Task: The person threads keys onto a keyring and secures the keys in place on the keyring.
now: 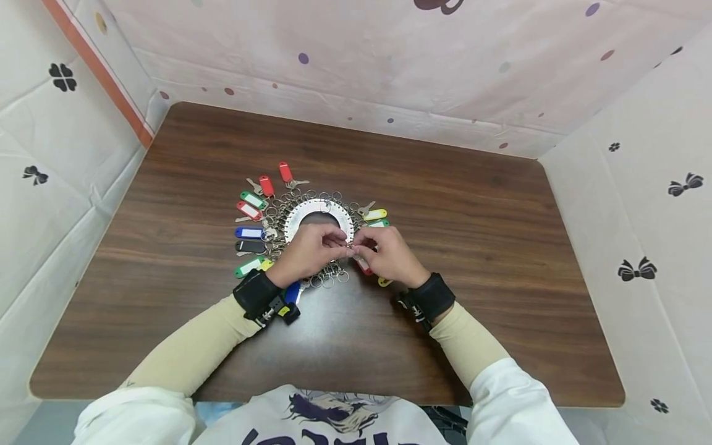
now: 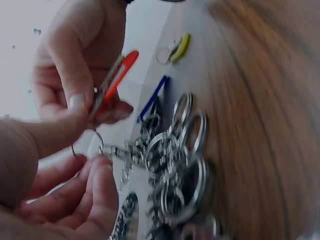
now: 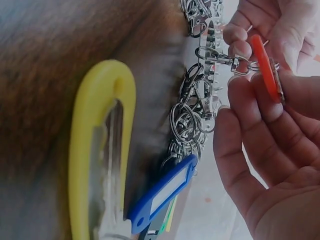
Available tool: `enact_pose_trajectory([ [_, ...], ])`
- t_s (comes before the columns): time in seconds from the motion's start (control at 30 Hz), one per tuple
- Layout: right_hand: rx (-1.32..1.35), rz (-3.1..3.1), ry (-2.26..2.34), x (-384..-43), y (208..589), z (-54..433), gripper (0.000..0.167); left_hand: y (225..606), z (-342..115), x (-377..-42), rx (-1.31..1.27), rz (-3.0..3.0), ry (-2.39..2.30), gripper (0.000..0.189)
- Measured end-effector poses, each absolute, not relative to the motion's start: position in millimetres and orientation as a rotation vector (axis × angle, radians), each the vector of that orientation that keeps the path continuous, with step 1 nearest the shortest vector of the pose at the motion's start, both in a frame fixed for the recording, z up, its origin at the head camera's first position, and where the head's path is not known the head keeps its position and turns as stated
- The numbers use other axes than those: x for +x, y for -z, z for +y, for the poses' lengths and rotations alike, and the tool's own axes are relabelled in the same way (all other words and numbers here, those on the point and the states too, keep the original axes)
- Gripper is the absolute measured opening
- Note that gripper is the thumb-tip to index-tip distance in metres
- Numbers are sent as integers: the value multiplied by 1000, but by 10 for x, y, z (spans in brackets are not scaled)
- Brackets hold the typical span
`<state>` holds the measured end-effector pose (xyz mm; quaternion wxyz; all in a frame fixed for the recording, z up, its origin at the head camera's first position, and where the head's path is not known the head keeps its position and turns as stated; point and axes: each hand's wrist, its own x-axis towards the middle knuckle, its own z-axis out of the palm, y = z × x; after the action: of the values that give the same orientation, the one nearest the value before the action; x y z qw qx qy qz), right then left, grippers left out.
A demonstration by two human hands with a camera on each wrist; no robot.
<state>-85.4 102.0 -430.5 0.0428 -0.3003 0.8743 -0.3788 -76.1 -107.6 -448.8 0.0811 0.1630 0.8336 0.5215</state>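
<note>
A white ring-shaped key rack lies on the table, its edge crowded with metal clips and split rings. Over its right side, both hands meet. My left hand pinches a small split ring between thumb and fingertips; it joins a clip on the rack. My right hand holds a red key tag with a key flat against it, thumb on one side and fingers on the other. In the head view the hands partly cover the tag and hide the ring.
Key tags with keys fan out left of the rack: red, green, blue and black. Yellow and green tags sit at its right. Another yellow tag lies beneath the right wrist, a blue one by the left.
</note>
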Motion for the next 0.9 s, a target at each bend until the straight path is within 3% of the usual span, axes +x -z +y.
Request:
enact_pose_trajectory([
  [0.2,-898,2646,1192,-861,4307,1028,9,4495,-1070,-770,687,2636,-1510,7],
  [0.9,-907,2661,1211,-844,4256,1020,9,4396,-1092,-751,901,2762,-1199,10],
])
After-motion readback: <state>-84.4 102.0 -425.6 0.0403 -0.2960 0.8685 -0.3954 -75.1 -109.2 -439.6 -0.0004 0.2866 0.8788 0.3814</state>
